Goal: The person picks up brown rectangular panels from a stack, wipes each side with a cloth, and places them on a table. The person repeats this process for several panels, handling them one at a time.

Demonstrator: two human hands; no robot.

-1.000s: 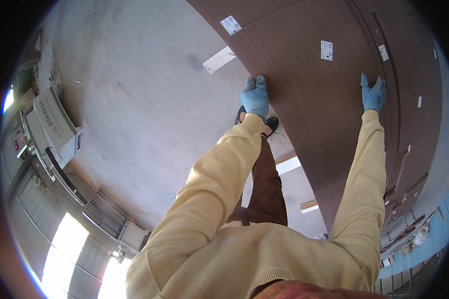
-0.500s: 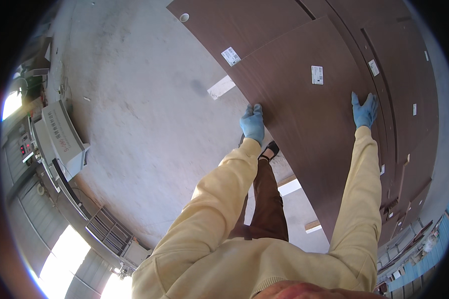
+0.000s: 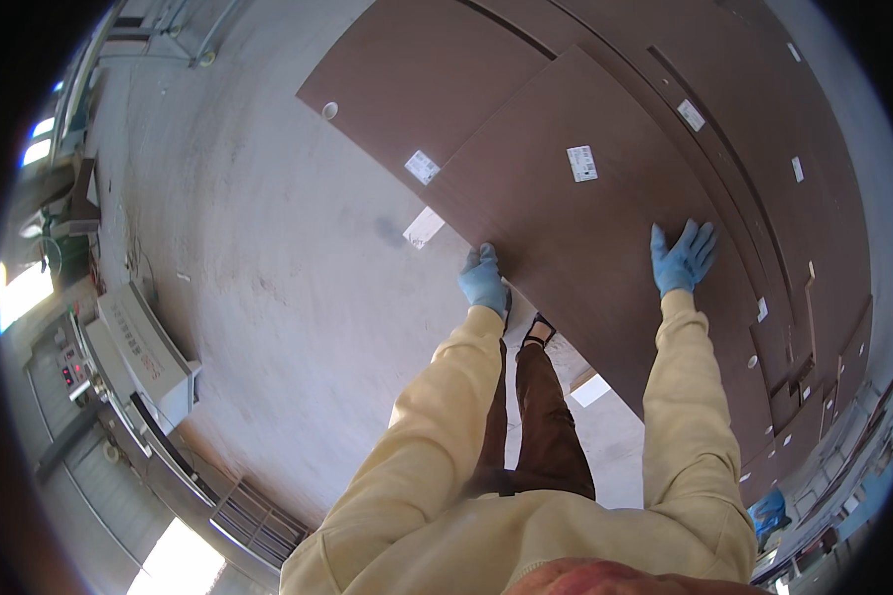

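Observation:
A large flat brown panel (image 3: 566, 233) with a white label (image 3: 582, 164) lies before me on top of other brown panels. My left hand (image 3: 482, 280), in a blue glove, is closed at the panel's left edge, its fingers bent against it; the part under the edge is hidden. On the panel's upper face, towards its right side, my right hand (image 3: 683, 260) rests in a matching glove. Its fingers are spread and hold nothing.
More brown panels (image 3: 764, 169) with labels lie stacked unevenly at the right. A white strip (image 3: 424, 228) shows on the floor beside the stack's left edge. A pale machine housing (image 3: 144, 347) stands at the left, with a metal rack (image 3: 258, 521) nearer me.
The whole view has shifted, so the panels appear farther left. Both hands sit slightly nearer me along the panel. The left stays at its edge, the right spread on its face.

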